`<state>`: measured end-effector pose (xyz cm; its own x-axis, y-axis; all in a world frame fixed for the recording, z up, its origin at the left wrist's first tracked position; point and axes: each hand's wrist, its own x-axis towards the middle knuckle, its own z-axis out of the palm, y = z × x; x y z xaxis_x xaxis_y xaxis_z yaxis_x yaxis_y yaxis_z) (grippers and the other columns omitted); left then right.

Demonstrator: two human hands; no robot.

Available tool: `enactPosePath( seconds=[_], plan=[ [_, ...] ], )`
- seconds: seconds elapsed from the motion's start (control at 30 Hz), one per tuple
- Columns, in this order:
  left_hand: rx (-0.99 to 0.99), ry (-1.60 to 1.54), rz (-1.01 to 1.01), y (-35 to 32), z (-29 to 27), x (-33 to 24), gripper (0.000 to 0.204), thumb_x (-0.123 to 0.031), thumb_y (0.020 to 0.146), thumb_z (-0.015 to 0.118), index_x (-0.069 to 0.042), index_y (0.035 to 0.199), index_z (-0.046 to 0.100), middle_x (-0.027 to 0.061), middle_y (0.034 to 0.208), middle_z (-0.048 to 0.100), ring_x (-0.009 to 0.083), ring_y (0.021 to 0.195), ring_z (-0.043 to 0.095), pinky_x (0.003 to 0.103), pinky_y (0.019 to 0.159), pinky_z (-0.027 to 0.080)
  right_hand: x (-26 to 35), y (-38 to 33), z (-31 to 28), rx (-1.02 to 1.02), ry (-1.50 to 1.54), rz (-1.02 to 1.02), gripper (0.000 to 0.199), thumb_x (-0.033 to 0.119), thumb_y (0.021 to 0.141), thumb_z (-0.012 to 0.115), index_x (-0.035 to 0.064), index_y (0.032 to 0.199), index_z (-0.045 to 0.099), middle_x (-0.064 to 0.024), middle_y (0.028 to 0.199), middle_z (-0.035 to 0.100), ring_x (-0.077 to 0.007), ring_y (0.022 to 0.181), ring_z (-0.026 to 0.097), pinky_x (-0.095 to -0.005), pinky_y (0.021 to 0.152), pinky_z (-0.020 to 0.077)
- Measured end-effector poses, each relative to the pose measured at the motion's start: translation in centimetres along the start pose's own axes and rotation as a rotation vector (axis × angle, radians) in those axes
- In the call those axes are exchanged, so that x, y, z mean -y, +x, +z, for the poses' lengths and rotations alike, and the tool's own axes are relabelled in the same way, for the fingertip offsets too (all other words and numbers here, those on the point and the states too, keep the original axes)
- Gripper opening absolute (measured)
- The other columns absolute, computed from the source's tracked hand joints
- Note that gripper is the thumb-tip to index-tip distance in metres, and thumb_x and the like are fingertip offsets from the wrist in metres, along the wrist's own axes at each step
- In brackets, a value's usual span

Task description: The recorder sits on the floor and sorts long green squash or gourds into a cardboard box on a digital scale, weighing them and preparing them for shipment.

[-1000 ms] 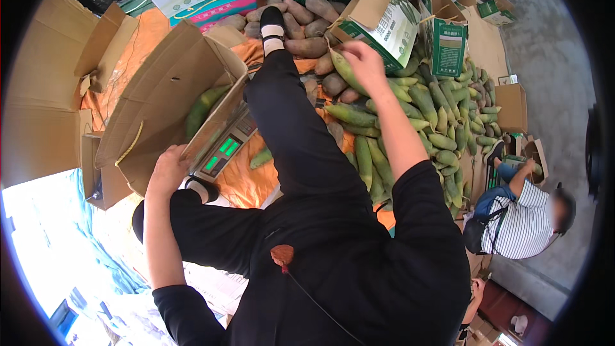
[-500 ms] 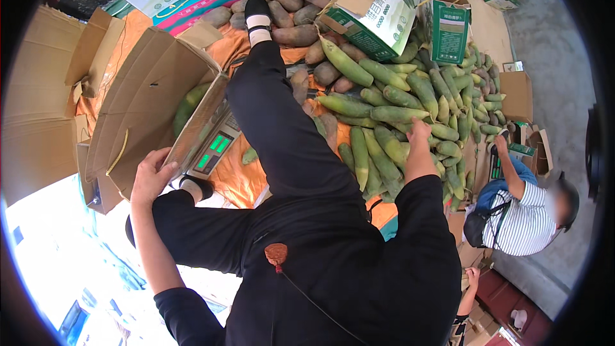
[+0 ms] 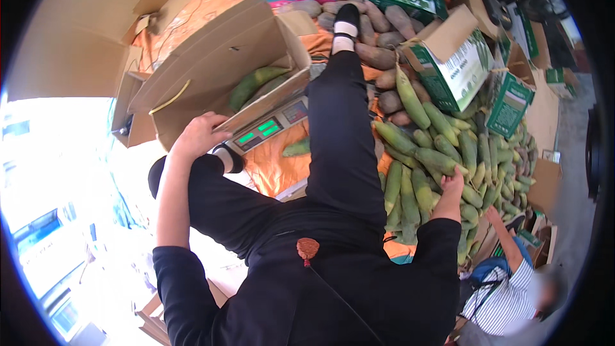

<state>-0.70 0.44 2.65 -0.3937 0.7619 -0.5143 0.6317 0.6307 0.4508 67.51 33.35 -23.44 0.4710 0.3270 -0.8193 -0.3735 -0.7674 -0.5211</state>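
My right hand (image 3: 452,182) is narrowed, thumb and fingers closed about the right end of a green radish (image 3: 433,159). This radish lies on the left part of a radish pile (image 3: 505,154), to the right of my legs. It is long, plump and smooth, mid-green along the body and paler, more yellow, toward the tapered tip at my fingers. Its neighbours are similar in form, ranging from dark green to pale yellow-green, and touch one another at varied angles.

My left hand (image 3: 200,136) grips the near wall of an open cardboard box (image 3: 211,67), thumb and fingers on either side of the edge. Inside, at the right end, lie green radishes (image 3: 256,84), darker toward the left. Just beside the box's near wall is a scale (image 3: 261,131) with a lit green display, near an orange sheet (image 3: 272,166). Beyond the pile's far left edge are reddish-brown radishes (image 3: 377,56), blunt and dusty-looking. A green-and-white carton (image 3: 462,67) stands tilted at the far side. A co-worker in a striped shirt (image 3: 503,301) is at the near right.
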Motion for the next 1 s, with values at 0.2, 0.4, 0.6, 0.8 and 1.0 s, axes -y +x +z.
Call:
enactPosePath(
  seconds=[0.2, 0.4, 0.6, 0.8, 1.0],
  plan=[
    [0.057, 0.209, -0.147, -0.9, -0.5, 0.4, 0.042, -0.029, 0.077, 0.069, -0.008, 0.113, 0.064, 0.0155, 0.110, 0.060, 0.0325, 0.105, 0.057, 0.040, 0.092, 0.045, 0.9, -4.7, 2.4, 0.063, -0.098, -0.187, 0.045, 0.031, 0.079, 0.073, 0.0174, 0.118, 0.054, -0.0021, 0.115, 0.053, -0.0204, 0.105, 0.048, -0.0420, 0.082, 0.0445],
    [0.036, 0.285, -0.171, -1.8, -0.2, 1.4, 0.035, -0.025, 0.078, 0.067, -0.007, 0.108, 0.066, 0.0158, 0.104, 0.063, 0.0324, 0.102, 0.059, 0.041, 0.090, 0.047, -0.2, -14.1, 7.6, 0.147, -0.229, -0.459, 0.059, 0.008, 0.073, 0.076, 0.0107, 0.127, 0.052, -0.0078, 0.122, 0.053, -0.0234, 0.112, 0.048, -0.0429, 0.086, 0.0441],
    [0.085, 0.380, -0.170, -1.2, 0.4, 2.2, 0.025, -0.023, 0.081, 0.062, -0.006, 0.099, 0.067, 0.0174, 0.095, 0.066, 0.0348, 0.096, 0.061, 0.045, 0.085, 0.048, -1.5, -24.6, 13.4, 0.314, -0.711, -1.476, 0.053, -0.003, 0.069, 0.075, -0.0004, 0.118, 0.054, -0.0096, 0.110, 0.057, -0.0211, 0.100, 0.056, -0.0320, 0.087, 0.0453],
    [0.058, 0.402, -0.129, -1.3, 0.8, 3.2, 0.022, -0.020, 0.082, 0.060, -0.002, 0.093, 0.066, 0.0204, 0.095, 0.065, 0.0364, 0.096, 0.061, 0.045, 0.085, 0.048, -1.0, -43.1, 18.5, 0.901, -0.297, -1.263, 0.050, -0.004, 0.077, 0.069, -0.0011, 0.123, 0.049, -0.0075, 0.113, 0.053, -0.0175, 0.106, 0.052, -0.0298, 0.094, 0.0402],
    [0.051, 0.401, -0.119, -1.2, 1.1, 3.3, 0.022, -0.019, 0.081, 0.061, 0.000, 0.092, 0.067, 0.0202, 0.094, 0.065, 0.0366, 0.096, 0.060, 0.045, 0.086, 0.048, -6.9, -52.9, 24.9, 1.392, -0.201, -1.036, 0.050, -0.006, 0.074, 0.070, 0.0048, 0.118, 0.049, -0.0055, 0.105, 0.055, -0.0157, 0.096, 0.057, -0.0305, 0.083, 0.0494]
  ],
)
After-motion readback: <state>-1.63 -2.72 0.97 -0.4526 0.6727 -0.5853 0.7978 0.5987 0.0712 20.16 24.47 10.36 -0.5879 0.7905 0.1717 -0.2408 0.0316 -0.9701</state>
